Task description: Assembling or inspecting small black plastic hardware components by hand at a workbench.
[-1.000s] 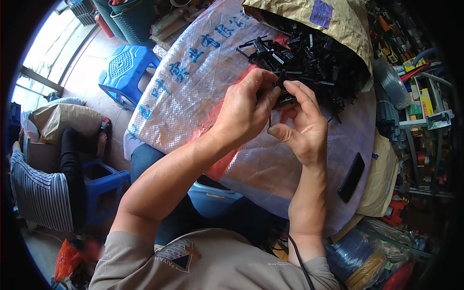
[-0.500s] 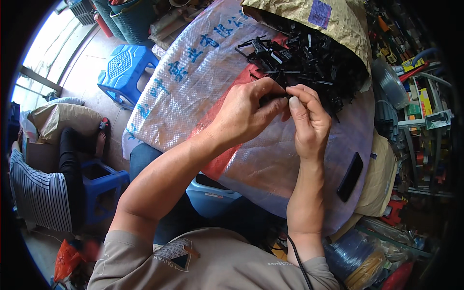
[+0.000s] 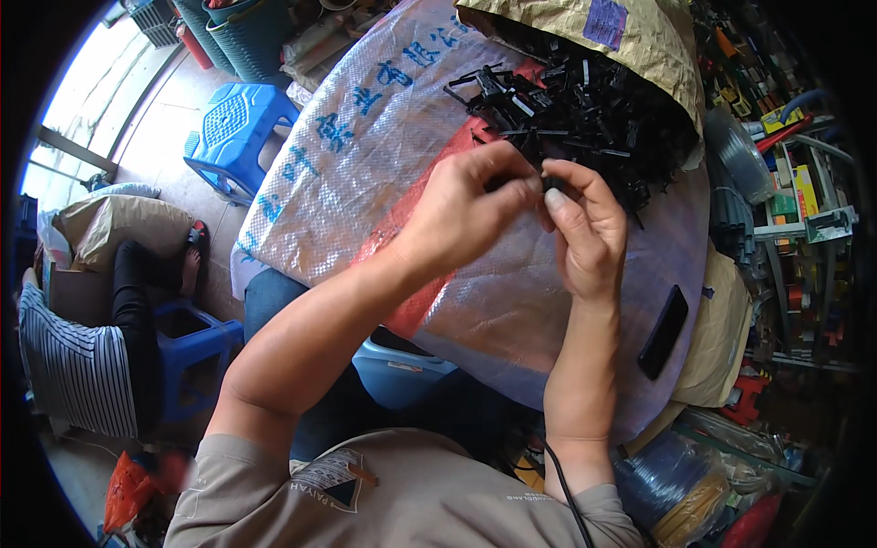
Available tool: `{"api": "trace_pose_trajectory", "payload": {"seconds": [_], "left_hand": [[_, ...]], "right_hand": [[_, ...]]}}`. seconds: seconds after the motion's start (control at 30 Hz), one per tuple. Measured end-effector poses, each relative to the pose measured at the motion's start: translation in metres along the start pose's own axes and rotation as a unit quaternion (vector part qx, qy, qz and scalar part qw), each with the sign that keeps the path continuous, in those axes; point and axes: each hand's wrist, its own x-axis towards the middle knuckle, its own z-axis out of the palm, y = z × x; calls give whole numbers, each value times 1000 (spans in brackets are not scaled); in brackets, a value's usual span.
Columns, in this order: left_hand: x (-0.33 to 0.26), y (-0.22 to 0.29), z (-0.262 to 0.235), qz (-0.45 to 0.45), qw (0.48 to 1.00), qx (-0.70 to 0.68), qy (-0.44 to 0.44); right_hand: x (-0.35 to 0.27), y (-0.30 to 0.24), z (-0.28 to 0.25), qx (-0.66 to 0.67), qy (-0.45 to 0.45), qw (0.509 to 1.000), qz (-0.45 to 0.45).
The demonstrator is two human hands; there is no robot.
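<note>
Right now, from the head view, both hands meet above the woven sack (image 3: 384,173) that covers the work surface. The left hand (image 3: 461,205) is curled nearly shut, its fingertips pinching a small black part (image 3: 551,185); the right hand (image 3: 585,233) pinches the same piece from the other side, thumb and forefinger closed on it. This looks like the fitting step, two bits being pressed together; the next move probably calls for a firm squeeze with the ends lined up, though the joint itself is hidden by the fingers. Just beyond, on the far side, a pile of black parts (image 3: 585,114) spills from a brown paper bag (image 3: 585,32) bearing a purple rectangular label (image 3: 605,22). The sack is whitish with blue characters and a red patch. A black phone (image 3: 663,331) lies to the right, near the edge. Far left, a blue stool (image 3: 239,132) stands on the floor.
</note>
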Motion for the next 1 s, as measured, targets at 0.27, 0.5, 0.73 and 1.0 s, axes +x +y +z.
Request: {"api": "trace_pose_trajectory", "payload": {"seconds": [0.27,0.5,0.73,1.0], "left_hand": [[0,2,-19,-104,984,-66,-126],[-4,-4,-26,49,958,231,-162],[-4,-4,-28,16,964,221,-149],[28,-13,-64,-139,889,-426,-91]], "right_hand": [[-3,-16,-11,-145,-59,985,67],[-6,-18,-11,-117,-117,970,179],[-5,-12,-9,-107,-117,973,170],[6,23,-4,-474,22,880,12]]}}
